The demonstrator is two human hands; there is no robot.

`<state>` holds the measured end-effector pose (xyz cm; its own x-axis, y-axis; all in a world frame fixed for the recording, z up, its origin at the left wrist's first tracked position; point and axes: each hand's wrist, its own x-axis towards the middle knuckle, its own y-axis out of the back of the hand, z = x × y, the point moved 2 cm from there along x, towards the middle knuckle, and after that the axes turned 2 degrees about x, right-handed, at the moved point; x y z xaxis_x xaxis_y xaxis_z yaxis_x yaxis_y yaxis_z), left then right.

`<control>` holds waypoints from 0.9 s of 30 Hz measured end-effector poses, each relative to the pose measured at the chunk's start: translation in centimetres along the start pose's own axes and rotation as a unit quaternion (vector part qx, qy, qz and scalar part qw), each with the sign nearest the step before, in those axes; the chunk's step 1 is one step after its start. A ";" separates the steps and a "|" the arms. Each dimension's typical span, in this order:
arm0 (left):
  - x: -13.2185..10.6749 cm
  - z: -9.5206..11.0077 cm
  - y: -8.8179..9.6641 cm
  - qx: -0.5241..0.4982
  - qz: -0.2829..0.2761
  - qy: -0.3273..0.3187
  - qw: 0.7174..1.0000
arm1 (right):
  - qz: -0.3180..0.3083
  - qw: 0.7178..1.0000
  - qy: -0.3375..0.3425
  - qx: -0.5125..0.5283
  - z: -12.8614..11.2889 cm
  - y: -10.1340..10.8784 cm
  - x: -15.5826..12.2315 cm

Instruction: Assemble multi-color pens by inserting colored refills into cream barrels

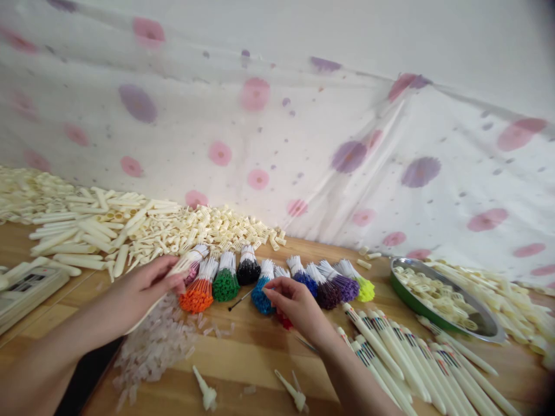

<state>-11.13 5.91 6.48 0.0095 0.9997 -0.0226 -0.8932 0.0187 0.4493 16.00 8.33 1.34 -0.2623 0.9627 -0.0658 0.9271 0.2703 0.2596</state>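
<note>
My left hand [145,289] is closed around a cream pen barrel [181,267] that points toward the coloured refill bundles. My right hand [295,305] pinches at the blue refill bundle [262,297], fingers together; what it holds is too small to make out. The row of bundles runs orange [198,296], green [225,284], black [248,270], blue, dark purple [327,292], yellow-green [365,288]. A red bundle [284,320] lies partly hidden under my right hand. One loose black refill [239,300] rests on the wood.
Cream barrels and small clips [130,225] are heaped at the back left. Assembled pens [403,358] lie in a row at right, beside a green-rimmed metal bowl [401,292] of clips. Clear caps [156,341] pile near my left arm. A flowered cloth [303,133] hangs behind.
</note>
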 end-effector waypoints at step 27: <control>-0.3 -2.0 1.8 0.087 -0.048 0.095 0.991 | -0.233 0.669 0.435 -0.555 -6.0 -11.0 4.9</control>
<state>-13.64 5.57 5.46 -0.0091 0.9727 -0.2318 -0.8012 0.1316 0.5838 2.93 10.09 3.95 -0.9583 0.2765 0.0723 0.0468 -0.0975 0.9941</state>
